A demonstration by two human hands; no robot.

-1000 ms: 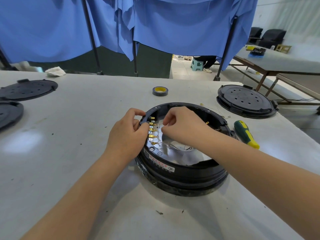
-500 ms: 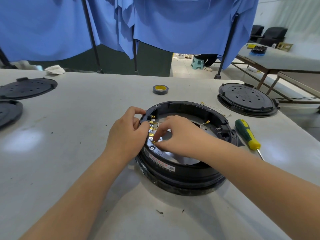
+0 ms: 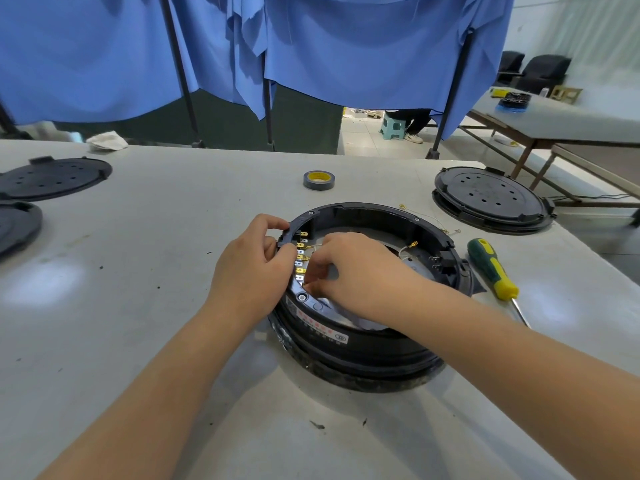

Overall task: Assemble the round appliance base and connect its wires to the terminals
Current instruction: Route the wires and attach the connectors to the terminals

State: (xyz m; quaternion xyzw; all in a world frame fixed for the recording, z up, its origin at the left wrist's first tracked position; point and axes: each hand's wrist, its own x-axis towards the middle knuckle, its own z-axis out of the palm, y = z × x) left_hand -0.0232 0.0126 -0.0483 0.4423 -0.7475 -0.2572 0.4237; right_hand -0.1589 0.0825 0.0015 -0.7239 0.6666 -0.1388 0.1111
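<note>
A round black appliance base (image 3: 367, 327) sits near the middle of a pale grey worktable (image 3: 138, 306), its open top showing a column of small brass and silver terminals (image 3: 300, 258) along the inner left wall. The person's left hand (image 3: 252, 275) curls over the base's left rim, thumb and forefinger pinching the black edge just beside the terminals. The right hand (image 3: 353, 271) reaches down inside the ring, its fingertips bunched at the terminals around a thin pale wire (image 3: 317, 245); whether they actually grip the wire cannot be told. A second loose wire with a brass connector (image 3: 408, 247) lies inside the base toward its right side.

Just right of the base lies a green-and-yellow screwdriver (image 3: 491, 268), and beyond it rests a round black perforated cover (image 3: 491, 199). A roll of grey tape with a yellow core (image 3: 319, 180) stands behind the base. Two more black covers (image 3: 52, 178) lie at the table's left edge, with a crumpled white rag (image 3: 107, 140) behind them. Blue cloth sheets (image 3: 346, 46) hang on dark poles across the background.
</note>
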